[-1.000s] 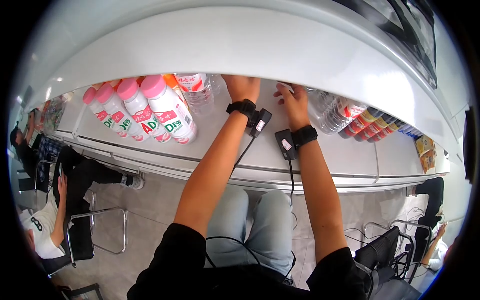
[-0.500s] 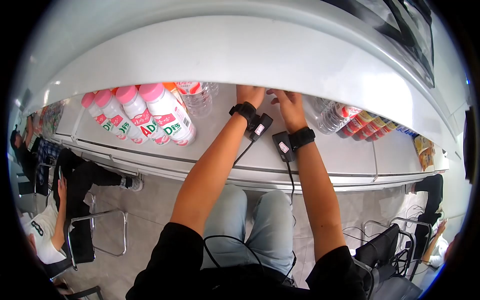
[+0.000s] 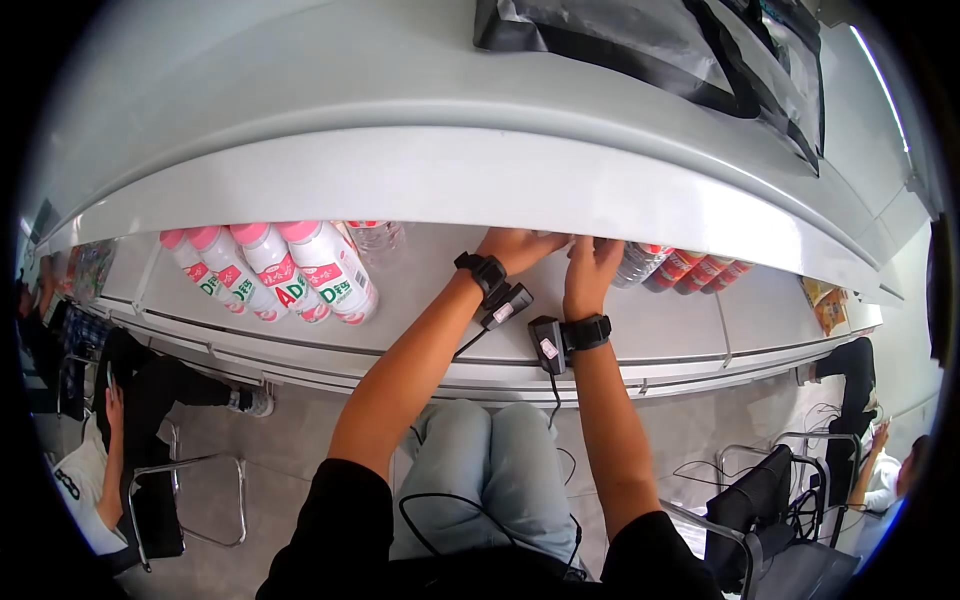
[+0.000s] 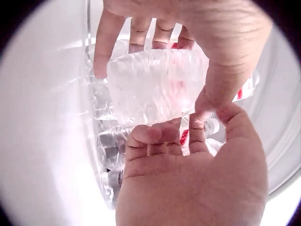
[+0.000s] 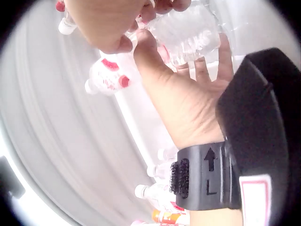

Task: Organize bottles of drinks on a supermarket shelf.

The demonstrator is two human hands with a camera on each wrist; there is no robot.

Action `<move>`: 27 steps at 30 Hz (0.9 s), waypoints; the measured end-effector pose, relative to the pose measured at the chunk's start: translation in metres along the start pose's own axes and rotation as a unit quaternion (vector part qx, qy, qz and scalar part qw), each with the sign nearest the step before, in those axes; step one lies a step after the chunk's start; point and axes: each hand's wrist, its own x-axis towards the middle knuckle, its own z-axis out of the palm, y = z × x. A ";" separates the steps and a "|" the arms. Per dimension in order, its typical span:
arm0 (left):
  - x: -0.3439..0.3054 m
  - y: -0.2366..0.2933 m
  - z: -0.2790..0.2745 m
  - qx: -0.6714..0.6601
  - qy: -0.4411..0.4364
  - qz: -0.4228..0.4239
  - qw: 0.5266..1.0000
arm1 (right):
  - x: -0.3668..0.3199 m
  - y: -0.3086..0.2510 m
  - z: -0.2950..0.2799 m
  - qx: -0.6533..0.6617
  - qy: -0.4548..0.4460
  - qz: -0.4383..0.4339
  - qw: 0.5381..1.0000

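Note:
Under the overhanging white panel, my left hand (image 3: pixel 515 252) and right hand (image 3: pixel 592 275) meet close together on the shelf. Between them is a clear plastic water bottle (image 4: pixel 150 84) with a red-and-pink label, hidden by the panel in the head view. In the left wrist view, the left fingers wrap its far side with the thumb near the other end, while the right fingers curl against its lower side. Seen from the right wrist, the left hand cups the bottle (image 5: pixel 193 33) from below and the right fingertips rest at its upper side.
White bottles (image 3: pixel 330 275) with pink caps stand in a row on the left. Water bottles (image 3: pixel 375 237) are beside them; red-labelled dark drink bottles (image 3: pixel 690 272) line the right. The white panel (image 3: pixel 450 175) overhangs the shelf, with a bag (image 3: pixel 620 40) on top. People sit on both sides.
The head view has tilted, so the panel and shelf appear lower. My hands have drawn together; the left has shifted right towards the right hand, with its fingers now pointing across.

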 end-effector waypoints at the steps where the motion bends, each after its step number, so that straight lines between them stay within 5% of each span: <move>1: 0.000 -0.001 0.001 0.003 -0.017 -0.023 1.000 | 0.003 0.003 -0.002 -0.002 0.013 -0.008 1.000; 3: 0.002 -0.008 0.004 0.010 -0.051 -0.068 0.996 | 0.003 0.009 -0.002 -0.039 0.026 -0.032 0.998; 9: 0.004 -0.016 0.010 0.177 0.014 0.056 0.983 | -0.002 0.005 0.003 -0.136 0.027 -0.120 0.983; 18: 0.009 -0.008 0.015 0.139 -0.038 -0.036 0.989 | -0.006 0.004 0.009 -0.094 0.054 -0.144 0.984; 27: 0.013 -0.012 0.018 0.108 -0.019 -0.002 0.994 | -0.005 -0.006 0.011 -0.130 0.030 -0.173 0.976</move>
